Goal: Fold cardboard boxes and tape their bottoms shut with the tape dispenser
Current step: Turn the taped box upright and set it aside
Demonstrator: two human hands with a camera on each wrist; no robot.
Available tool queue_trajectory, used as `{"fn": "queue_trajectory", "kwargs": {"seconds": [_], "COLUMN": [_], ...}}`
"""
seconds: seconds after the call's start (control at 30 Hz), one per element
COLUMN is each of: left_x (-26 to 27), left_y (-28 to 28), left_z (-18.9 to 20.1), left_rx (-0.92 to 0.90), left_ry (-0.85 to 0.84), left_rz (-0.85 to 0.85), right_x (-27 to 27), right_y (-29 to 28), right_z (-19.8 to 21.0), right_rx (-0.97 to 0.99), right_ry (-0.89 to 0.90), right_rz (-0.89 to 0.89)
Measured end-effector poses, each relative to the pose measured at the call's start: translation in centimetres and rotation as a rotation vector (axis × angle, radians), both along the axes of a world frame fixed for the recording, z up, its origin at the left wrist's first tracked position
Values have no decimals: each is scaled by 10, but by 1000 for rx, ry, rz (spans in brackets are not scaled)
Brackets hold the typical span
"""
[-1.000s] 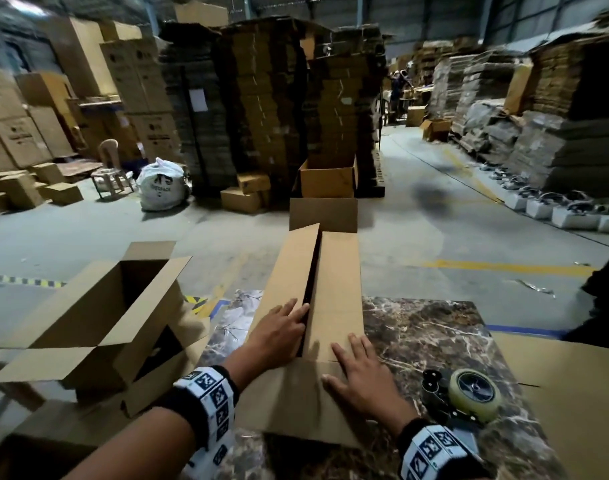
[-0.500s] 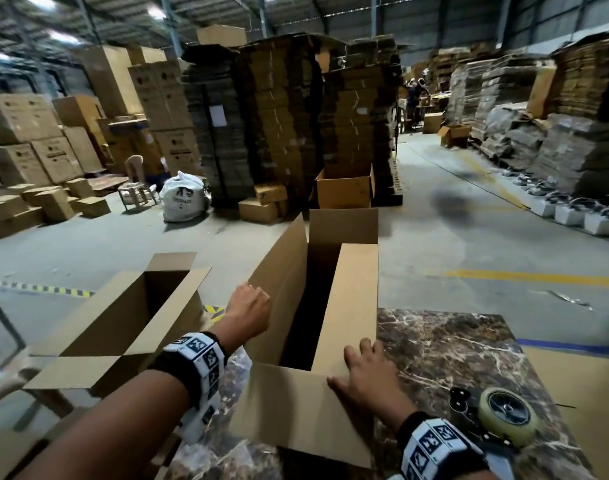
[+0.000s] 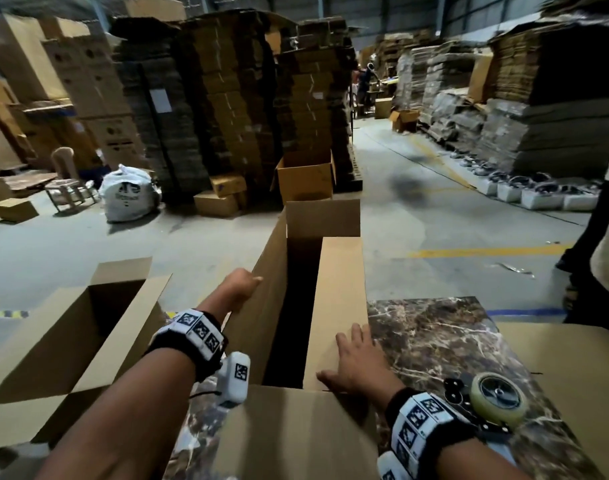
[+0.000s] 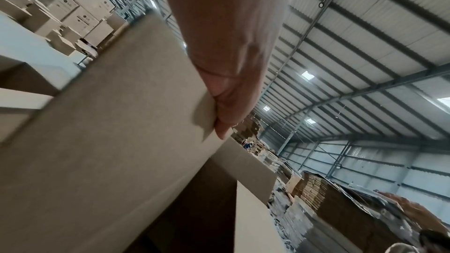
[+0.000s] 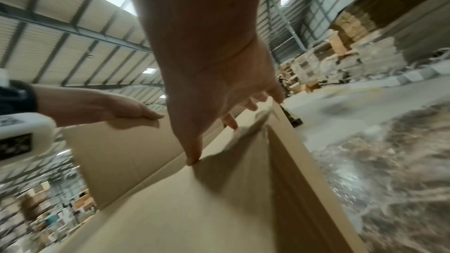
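Left hand [image 3: 239, 289] sits at centre frame in the head view, thumb and fingers wrapped over the top edge of the cardboard box [image 3: 337, 306]'s left panel, pinching it, and the left wrist view confirms the grip on that edge. Right hand [image 3: 356, 368], lower centre, lies flat and spread on the right panel, fingers straight, pressing rather than holding. Between the two, the box stands half-opened into a narrow tube on the marble-patterned table [image 3: 434, 344], a dark slot showing down its middle and its near flap folded out at the bottom of the frame. Lower right of the frame, the tape dispenser [image 3: 486, 403] lies on the table, near the right wrist but apart from the box and untouched. To the left, a second open box [image 3: 71, 344] sits beside the table. From here, the risk looks like this: with only an edge pinch on the left, the panel could slip free and the tube spring flat again; pressing unevenly on the right might skew the box or buckle a panel off its crease, and a wide sweep of the right forearm could knock the dispenser.
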State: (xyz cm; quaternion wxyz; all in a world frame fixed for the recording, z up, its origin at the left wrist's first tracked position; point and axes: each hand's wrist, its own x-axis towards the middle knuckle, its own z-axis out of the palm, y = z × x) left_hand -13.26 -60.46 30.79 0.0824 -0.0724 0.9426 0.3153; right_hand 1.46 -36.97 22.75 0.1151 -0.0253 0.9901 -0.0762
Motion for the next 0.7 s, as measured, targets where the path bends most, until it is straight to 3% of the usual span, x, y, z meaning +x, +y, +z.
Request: {"fn": "queue_trajectory", "kwargs": {"seconds": [0.2,0.23,0.27,0.33,0.47,0.53,0.6,0.7], "left_x": [-3,0,1,-1,-12,-15,-8,-13], "left_y": [-75,-82,-89,-102,-118,-106,-88,-67], "left_z": [-15,-20,-32,-68,-165,-182,-169,-154], "left_rx": [571,585,523,222,-260,-328,-292,-182], "left_ry": [-144,-154,-112,60,56,63,6,-100], "left_rz": [26,21,12,-17,-163,-280,-372,-356], "right_x": [-17,-21,-23,-28,-39,-46,-55,-72], "right_y": [1,1,1,0,-7,-12,-17,-26], "right_z": [-9,-9,-10,-13,-19,-18,-15,-8], "right_rx": [-78,-79,-79,-72,-16,81,113,114], "right_ry": [13,17,20,32,55,100,100,35], "right_rz": [-43,-56,-68,-89,-133,-128,-156,-263]}}
